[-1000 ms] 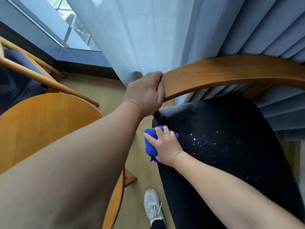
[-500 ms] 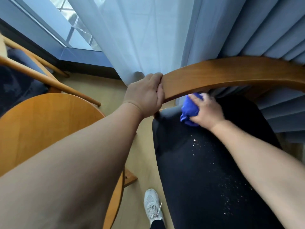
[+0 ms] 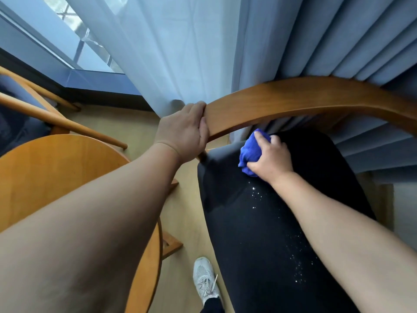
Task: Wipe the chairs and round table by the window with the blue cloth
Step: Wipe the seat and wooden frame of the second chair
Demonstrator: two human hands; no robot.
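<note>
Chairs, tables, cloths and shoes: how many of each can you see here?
Chairs: 2, the near chair and the far chair
Round table: 1
Blue cloth: 1
Shoe: 1
Total: 5

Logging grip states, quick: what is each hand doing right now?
Left hand: closed, gripping the end of the chair's wooden rail.
Right hand: closed on the bunched blue cloth, on the dark seat.
</note>
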